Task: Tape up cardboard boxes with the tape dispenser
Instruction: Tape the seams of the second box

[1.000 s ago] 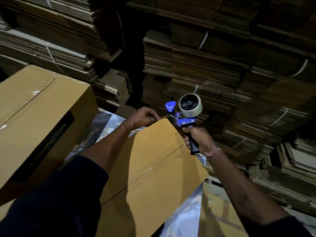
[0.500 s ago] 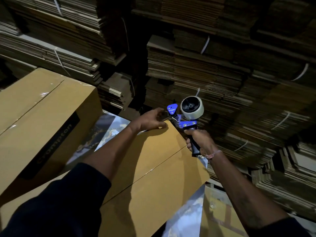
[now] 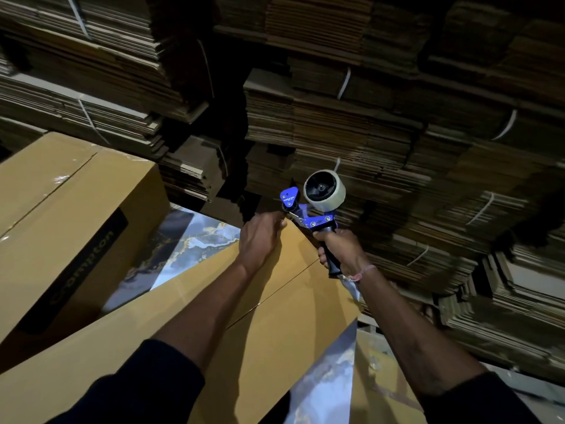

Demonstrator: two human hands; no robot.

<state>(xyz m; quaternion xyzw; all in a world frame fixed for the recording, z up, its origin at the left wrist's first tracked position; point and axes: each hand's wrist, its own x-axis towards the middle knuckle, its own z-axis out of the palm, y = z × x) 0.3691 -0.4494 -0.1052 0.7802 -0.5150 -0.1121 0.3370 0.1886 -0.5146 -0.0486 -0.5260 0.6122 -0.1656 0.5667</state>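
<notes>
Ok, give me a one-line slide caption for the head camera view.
Right hand grips the tape dispenser at the cardboard box far edge while the left hand presses there.

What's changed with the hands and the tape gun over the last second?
The left hand, curled at the far corner of the box a second ago, now lies flatter on the far edge beside the tape dispenser. The right hand keeps gripping the dispenser's handle, held at that same corner. The seam looks untaped, and the second box is unmoved.

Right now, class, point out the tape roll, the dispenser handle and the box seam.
tape roll [image 3: 324, 190], head view, on its side face.
dispenser handle [image 3: 332, 261], head view, on the black grip.
box seam [image 3: 276, 293], head view, mid-line between flaps.
</notes>
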